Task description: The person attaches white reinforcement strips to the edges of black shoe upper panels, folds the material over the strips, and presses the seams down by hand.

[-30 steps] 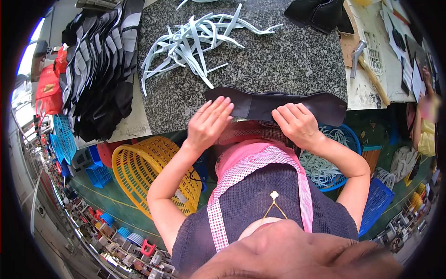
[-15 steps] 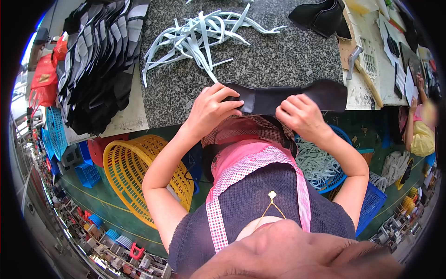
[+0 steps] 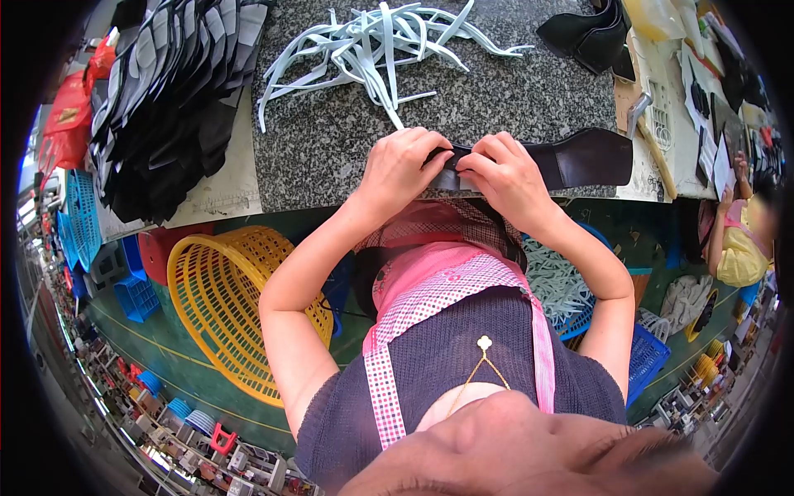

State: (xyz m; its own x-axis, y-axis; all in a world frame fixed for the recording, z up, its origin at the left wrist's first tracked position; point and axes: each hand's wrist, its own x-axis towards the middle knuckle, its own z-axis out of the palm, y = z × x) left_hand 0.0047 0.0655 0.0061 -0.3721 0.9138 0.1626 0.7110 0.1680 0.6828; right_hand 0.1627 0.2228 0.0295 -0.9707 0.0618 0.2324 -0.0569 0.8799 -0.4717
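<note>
A long dark leather-like piece lies along the front edge of the speckled stone slab. My left hand pinches its left end, fingers bent. Close beside it, my right hand has its fingertips closed on the same piece, near a grey patch. The piece's right part lies flat on the slab. A pile of pale blue strips sits just beyond my hands, one strip reaching down to my left hand. What is between my fingertips is partly hidden.
Stacked black and grey pieces lie at the left. Black shaped pieces and a hammer are at the right. Below stand a yellow basket and a blue basket of strips. Another person sits far right.
My right hand has moved left along the dark piece, up beside my left hand. My left hand has gone from lying flat to pinching the left end. The view has shifted slightly.
</note>
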